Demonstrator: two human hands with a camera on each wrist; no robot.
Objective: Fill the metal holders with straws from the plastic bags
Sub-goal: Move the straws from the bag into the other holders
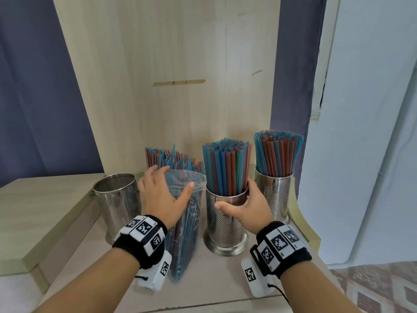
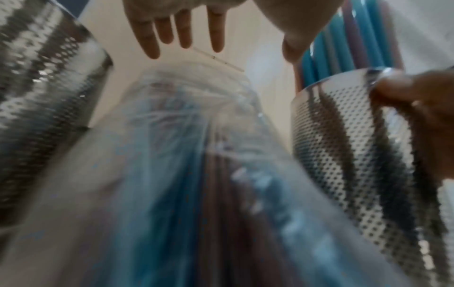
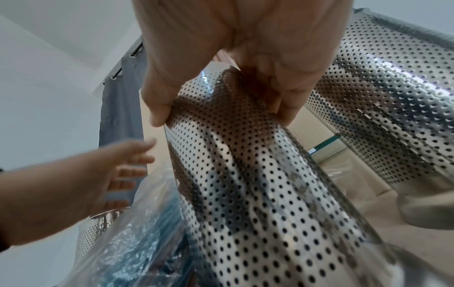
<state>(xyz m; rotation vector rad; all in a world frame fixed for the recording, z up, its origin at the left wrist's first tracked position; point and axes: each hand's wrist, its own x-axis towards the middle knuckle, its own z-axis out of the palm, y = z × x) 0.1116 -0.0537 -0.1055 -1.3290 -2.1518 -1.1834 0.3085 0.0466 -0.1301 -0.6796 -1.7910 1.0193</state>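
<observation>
Three perforated metal holders stand in a row on the wooden shelf. The left holder (image 1: 117, 195) (image 2: 44, 97) is empty. The middle holder (image 1: 225, 224) (image 3: 258, 194) and the right holder (image 1: 274, 193) (image 3: 393, 87) are packed with blue and red straws. A clear plastic bag of straws (image 1: 185, 229) (image 2: 186, 155) stands upright between the left and middle holders. My left hand (image 1: 171, 181) (image 2: 245, 50) hovers at the bag's top, fingers straight and spread, holding nothing. My right hand (image 1: 234, 197) (image 3: 221, 87) grips the middle holder just under its rim.
Behind the bag, a further bundle of straws (image 1: 171, 161) leans on the wooden back panel (image 1: 180, 86). A lower step (image 1: 45, 211) lies to the left. The shelf's right edge (image 1: 313, 236) drops off beside a white door.
</observation>
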